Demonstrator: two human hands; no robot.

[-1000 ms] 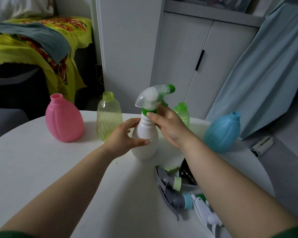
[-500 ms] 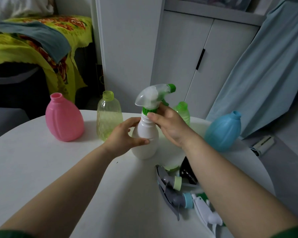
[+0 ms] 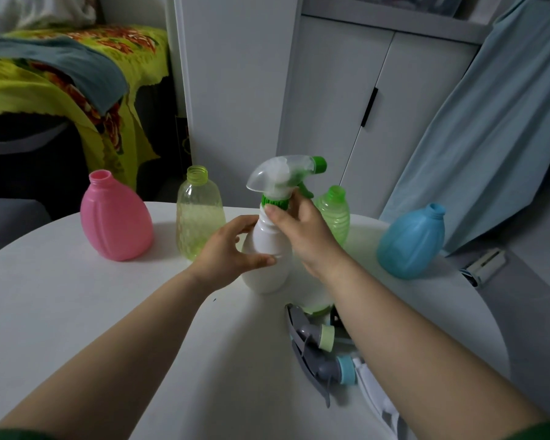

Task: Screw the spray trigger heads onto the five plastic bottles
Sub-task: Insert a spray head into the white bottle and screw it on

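1. The left hand (image 3: pixel 227 249) wraps the body of the upright white plastic bottle (image 3: pixel 267 258) at the table's centre, thumb across its front, fingers curled round its 9 o'clock side; the hold is closed on the bottle.
2. The right hand (image 3: pixel 302 233) pinches the ribbed green collar (image 3: pixel 275 201) of the clear spray trigger head with green nozzle (image 3: pixel 283 177), which sits on the white bottle's neck; the nozzle points toward 2 o'clock; how far the collar is threaded cannot be told.
3. Behind the right hand, at 1 o'clock from the white bottle, stands a translucent green ribbed bottle (image 3: pixel 335 214), partly hidden by that hand; its neck is open.
4. At 10 o'clock stands a clear yellow-green bottle (image 3: pixel 197 220), uncapped; farther out at 9 o'clock a pink opaque bottle (image 3: pixel 115 223), also uncapped; at 3 o'clock, well apart, a blue rounded bottle (image 3: pixel 413 242) with an open neck.
5. At 5 o'clock, near the table's edge, loose trigger heads lie in a heap: a grey one with pale green collar (image 3: pixel 315 335), a grey one with blue collar (image 3: pixel 334 368), and a white one (image 3: pixel 375 395); the right forearm crosses over and hides part of the heap.
6. All rest on the round white table (image 3: pixel 77 306); beyond it, at 12 o'clock, white cabinet doors (image 3: pixel 346 106); at 2 o'clock a pale blue curtain (image 3: pixel 496 122).
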